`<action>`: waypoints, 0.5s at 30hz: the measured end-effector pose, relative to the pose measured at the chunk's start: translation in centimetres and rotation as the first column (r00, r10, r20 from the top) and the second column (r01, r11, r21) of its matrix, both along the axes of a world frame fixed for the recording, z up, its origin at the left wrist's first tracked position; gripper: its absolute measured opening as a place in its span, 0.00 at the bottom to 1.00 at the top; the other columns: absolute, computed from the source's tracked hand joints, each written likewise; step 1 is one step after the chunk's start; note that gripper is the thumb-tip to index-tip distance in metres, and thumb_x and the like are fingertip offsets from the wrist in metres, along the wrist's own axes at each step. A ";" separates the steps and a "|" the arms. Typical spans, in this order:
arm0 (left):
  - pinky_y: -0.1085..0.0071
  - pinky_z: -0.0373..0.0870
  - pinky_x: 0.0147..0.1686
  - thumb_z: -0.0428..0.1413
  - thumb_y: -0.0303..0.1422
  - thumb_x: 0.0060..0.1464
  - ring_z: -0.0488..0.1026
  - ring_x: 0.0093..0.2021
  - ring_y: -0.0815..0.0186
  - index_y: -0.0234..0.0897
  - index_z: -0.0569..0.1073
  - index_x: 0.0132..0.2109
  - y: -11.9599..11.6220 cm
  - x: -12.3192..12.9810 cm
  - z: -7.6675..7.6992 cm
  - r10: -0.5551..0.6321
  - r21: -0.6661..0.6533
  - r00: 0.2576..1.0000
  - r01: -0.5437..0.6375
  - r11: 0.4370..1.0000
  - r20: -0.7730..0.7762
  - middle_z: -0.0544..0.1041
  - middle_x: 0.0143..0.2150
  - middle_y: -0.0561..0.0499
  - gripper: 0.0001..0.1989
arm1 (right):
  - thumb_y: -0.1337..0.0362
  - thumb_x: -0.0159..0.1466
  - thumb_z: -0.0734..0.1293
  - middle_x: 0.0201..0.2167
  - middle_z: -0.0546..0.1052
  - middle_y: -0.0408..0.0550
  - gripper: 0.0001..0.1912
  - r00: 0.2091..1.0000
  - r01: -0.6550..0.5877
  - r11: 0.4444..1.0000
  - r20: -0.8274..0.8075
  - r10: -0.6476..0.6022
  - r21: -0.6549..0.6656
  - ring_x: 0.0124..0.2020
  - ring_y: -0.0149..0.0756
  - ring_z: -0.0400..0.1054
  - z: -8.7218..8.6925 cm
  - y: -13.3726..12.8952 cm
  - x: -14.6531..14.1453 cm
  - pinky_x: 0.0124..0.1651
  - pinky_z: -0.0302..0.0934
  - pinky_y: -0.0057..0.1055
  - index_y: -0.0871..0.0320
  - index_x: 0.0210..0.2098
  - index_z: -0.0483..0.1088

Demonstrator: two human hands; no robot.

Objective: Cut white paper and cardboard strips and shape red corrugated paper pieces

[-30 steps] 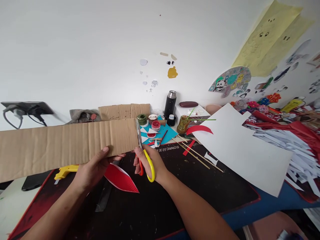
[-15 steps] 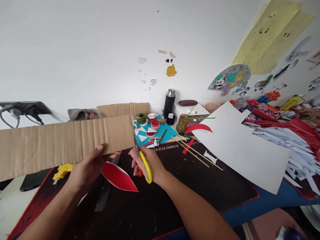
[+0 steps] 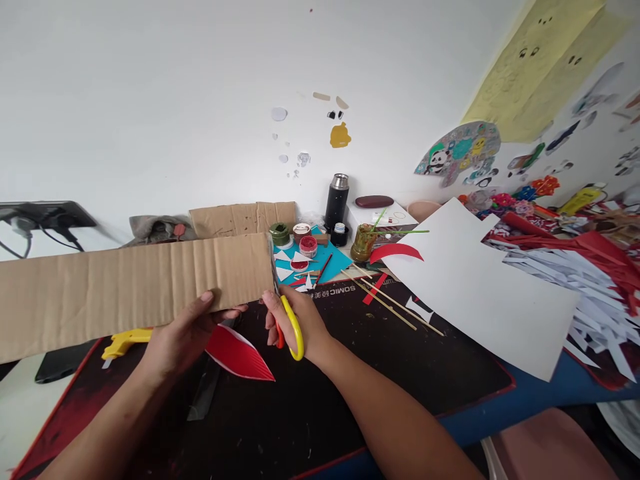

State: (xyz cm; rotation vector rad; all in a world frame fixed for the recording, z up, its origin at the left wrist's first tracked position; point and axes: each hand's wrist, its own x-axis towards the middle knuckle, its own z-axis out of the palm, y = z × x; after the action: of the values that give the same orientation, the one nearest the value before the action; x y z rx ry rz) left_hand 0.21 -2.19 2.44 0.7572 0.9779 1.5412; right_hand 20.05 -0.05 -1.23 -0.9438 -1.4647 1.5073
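Reads "SOMIC" upside down on the black mat (image 3: 300, 413), lower centre. Holds the long, flat, tan, ridged cardboard (image 3: 125, 287) across left centre, pinched thumb-uppermost in the left hand (image 3: 183, 333). Curls the right hand (image 3: 300, 320) around yellow-and-red scissors (image 3: 299, 337) at the cardboard's right end; cannot tell how widely opened.

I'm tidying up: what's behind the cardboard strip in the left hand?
Around the cardboard strip, parts of a grey cloth, another cardboard piece and a yellow tool show. The rest is covered and cannot be seen.
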 end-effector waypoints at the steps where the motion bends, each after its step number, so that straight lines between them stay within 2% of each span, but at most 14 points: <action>1: 0.69 0.87 0.31 0.77 0.31 0.40 0.86 0.28 0.55 0.32 0.82 0.34 0.0 0.0 0.0 0.006 0.001 1.000 -0.006 1.000 0.004 0.85 0.31 0.48 0.16 | 0.32 0.71 0.62 0.22 0.72 0.36 0.30 1.000 0.002 1.000 0.004 -0.002 0.001 0.15 0.29 0.70 0.1 0.0 0.0 0.16 0.58 0.21 0.55 0.37 0.66; 5: 0.68 0.87 0.32 0.75 0.29 0.43 0.86 0.30 0.54 0.30 0.82 0.38 0.2 -0.1 -0.3 0.009 -0.003 1.000 -0.009 1.000 0.020 0.86 0.34 0.44 0.15 | 0.33 0.70 0.63 0.21 0.70 0.35 0.30 1.000 0.019 1.000 0.018 -0.019 0.002 0.14 0.28 0.68 0.6 -0.2 0.1 0.15 0.57 0.22 0.55 0.36 0.66; 8: 0.68 0.87 0.32 0.77 0.32 0.41 0.86 0.30 0.54 0.30 0.81 0.39 0.2 -0.1 -0.3 0.005 0.008 1.000 -0.005 1.000 0.004 0.86 0.34 0.47 0.19 | 0.33 0.70 0.64 0.20 0.69 0.35 0.29 0.999 0.037 0.999 0.029 -0.037 0.002 0.13 0.28 0.66 1.0 -0.4 0.1 0.14 0.56 0.22 0.54 0.35 0.66; 12: 0.69 0.87 0.32 0.78 0.32 0.42 0.86 0.31 0.57 0.33 0.81 0.48 0.1 -0.1 -0.3 0.006 0.053 1.000 -0.005 0.999 -0.020 0.85 0.35 0.52 0.26 | 0.33 0.70 0.64 0.17 0.66 0.33 0.29 0.998 0.057 0.998 0.024 -0.057 0.006 0.11 0.27 0.63 1.2 -0.4 0.0 0.13 0.54 0.22 0.55 0.35 0.68; 15: 0.69 0.88 0.34 0.78 0.32 0.42 0.86 0.33 0.56 0.34 0.80 0.49 0.2 -0.3 -0.7 -0.004 0.038 1.000 0.004 0.999 0.008 0.84 0.35 0.53 0.27 | 0.33 0.69 0.64 0.16 0.65 0.33 0.29 0.997 0.079 0.997 0.008 -0.079 -0.001 0.10 0.27 0.60 1.1 -0.4 -0.1 0.12 0.52 0.23 0.55 0.35 0.68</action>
State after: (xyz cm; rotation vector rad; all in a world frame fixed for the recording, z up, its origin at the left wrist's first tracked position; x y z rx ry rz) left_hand -0.10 -1.97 1.74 0.7789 0.9431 1.5618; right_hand 19.93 -0.48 -0.11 -0.9981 -1.4158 1.4493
